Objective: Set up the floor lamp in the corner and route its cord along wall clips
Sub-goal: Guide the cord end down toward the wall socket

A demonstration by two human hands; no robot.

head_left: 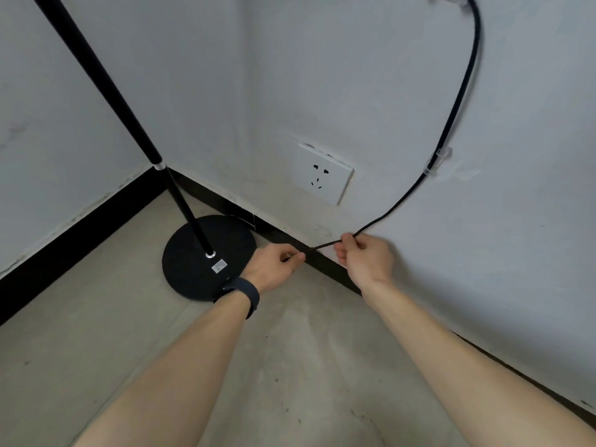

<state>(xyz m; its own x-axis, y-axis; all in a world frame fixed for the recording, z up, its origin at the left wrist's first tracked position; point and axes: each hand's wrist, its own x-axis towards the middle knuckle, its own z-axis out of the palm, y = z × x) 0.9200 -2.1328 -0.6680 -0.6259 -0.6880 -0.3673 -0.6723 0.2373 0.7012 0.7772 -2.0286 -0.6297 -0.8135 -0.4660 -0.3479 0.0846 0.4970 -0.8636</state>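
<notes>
Floor lamp stands in the corner: round black base (206,256) flat on the concrete floor (290,366), just beside the black baseboard (80,233), w/ the black pole (122,101) rising up-left out of frame; small white label on the base near the pole foot. Black cord (458,101) comes down the right wall from a blurred spot at top edge, curves thru a clear wall clip (437,162), then runs down-left to both hands. Right hand (366,258) pinches the cord betw. thumb & fingers, close to the wall just above the baseboard. Left hand (274,266), dark wristband (240,295) on the wrist, also grips the cord w/ fingertips closed on it, in front of the baseboard, next to the base edge. Short taut stretch of cord betw. the two hands. Where the cord goes past the left hand: can't tell. White wall socket (324,174) sits on the right wall betw. corner & clip, nothing plugged in. A 2nd clear patch on the wall just right of the clip, too faint to ID.
</notes>
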